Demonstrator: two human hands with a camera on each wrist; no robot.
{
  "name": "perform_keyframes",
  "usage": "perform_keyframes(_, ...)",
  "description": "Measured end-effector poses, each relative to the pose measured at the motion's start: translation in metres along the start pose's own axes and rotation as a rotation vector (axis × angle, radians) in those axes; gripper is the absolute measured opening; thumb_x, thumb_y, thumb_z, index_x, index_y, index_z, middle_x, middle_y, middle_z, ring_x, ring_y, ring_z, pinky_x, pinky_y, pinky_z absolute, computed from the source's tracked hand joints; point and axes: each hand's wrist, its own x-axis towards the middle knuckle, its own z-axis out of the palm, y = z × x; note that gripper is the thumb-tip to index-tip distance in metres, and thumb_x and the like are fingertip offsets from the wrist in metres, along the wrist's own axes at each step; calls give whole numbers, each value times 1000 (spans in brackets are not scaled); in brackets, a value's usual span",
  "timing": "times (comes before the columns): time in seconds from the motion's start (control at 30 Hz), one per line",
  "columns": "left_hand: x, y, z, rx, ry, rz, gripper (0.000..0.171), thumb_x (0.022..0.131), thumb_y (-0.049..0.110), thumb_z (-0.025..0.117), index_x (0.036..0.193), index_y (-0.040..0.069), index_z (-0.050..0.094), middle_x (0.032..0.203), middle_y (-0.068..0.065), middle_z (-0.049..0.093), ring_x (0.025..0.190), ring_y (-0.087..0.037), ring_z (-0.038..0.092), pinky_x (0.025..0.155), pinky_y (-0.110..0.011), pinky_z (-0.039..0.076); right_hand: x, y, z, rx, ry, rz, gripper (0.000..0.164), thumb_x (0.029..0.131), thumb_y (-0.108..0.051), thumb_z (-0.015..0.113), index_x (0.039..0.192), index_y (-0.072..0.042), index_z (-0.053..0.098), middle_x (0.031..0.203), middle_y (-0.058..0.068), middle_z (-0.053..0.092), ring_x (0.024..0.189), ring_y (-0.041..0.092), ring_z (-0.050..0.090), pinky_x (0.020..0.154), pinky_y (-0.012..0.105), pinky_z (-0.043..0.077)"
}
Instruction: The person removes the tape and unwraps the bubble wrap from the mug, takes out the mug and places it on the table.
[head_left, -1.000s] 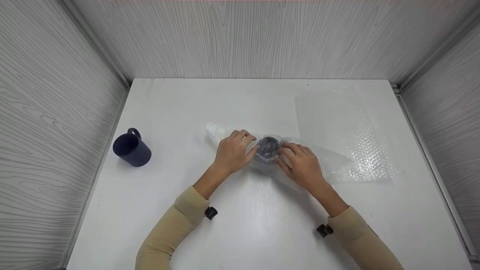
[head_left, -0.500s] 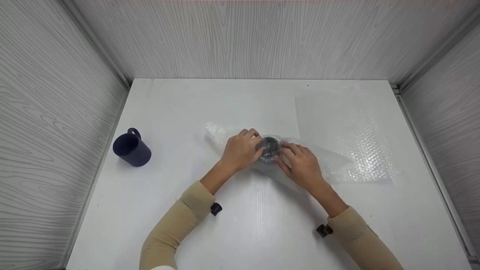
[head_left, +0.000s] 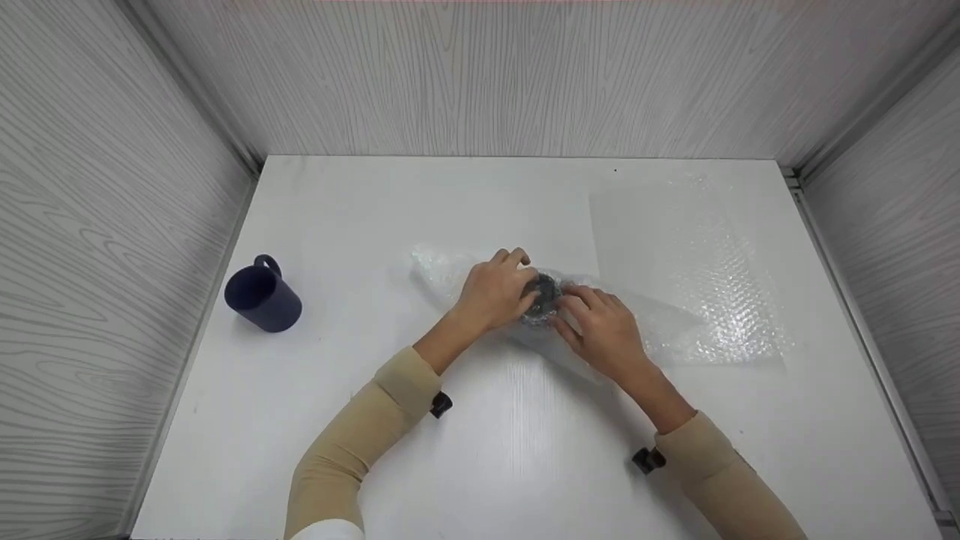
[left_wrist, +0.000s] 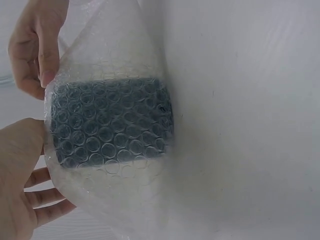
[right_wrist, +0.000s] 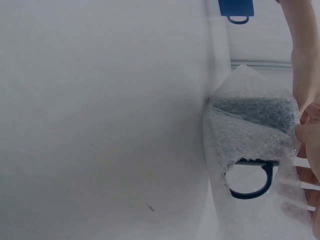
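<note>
Mid-table, in the head view, a dark blue mug (head_left: 544, 294) stands upright with bubble wrap (head_left: 442, 274) around it. Bubbles cover its side (left_wrist: 107, 122) in the left wrist view. Its handle (right_wrist: 270, 179) shows from an opening in the wrap in the right wrist view. My left hand (head_left: 493, 294) has thumb and fingers bent over the left of the rim, pinching the wrap there. On the right of the rim, my right hand (head_left: 606, 334) pinches the wrap with thumb and fingers. Some fingertips are hidden behind the film.
A second dark blue mug (head_left: 271, 304), unwrapped, stands at the table's left with its handle towards the back. Another sheet of bubble wrap (head_left: 652, 240) lies flat at the right, partly under the wrap in use. Walls (head_left: 480, 82) enclose the table's back and sides.
My left hand has moved right, from the mug's left side to over its rim, covering part of the opening. The right hand has stayed in place.
</note>
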Motion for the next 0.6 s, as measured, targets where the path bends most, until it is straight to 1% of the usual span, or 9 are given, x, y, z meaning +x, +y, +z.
perform_keyframes(0.2,4,1,0,17,-62,15,32,102,41,69,124,18,75,133,-3,68,117,-24,69,82,-38,65,0,-1,-1,12,-11,1,29,97,-30,77,117,-10,72,124,11,73,109,33,75,93,50,62)
perform_keyframes(0.4,7,2,-1,7,-94,9,34,101,40,70,125,17,76,130,-5,69,115,-25,70,83,-39,65,1,-1,-1,9,-8,5,30,97,-32,77,116,-10,72,124,11,74,109,32,75,92,50,62)
perform_keyframes(0.6,10,3,-1,18,-127,7,35,100,41,71,125,16,76,128,-5,70,113,-25,71,85,-39,65,0,-1,0,6,9,-15,28,97,-32,78,115,-11,73,121,11,75,106,32,75,92,49,62)
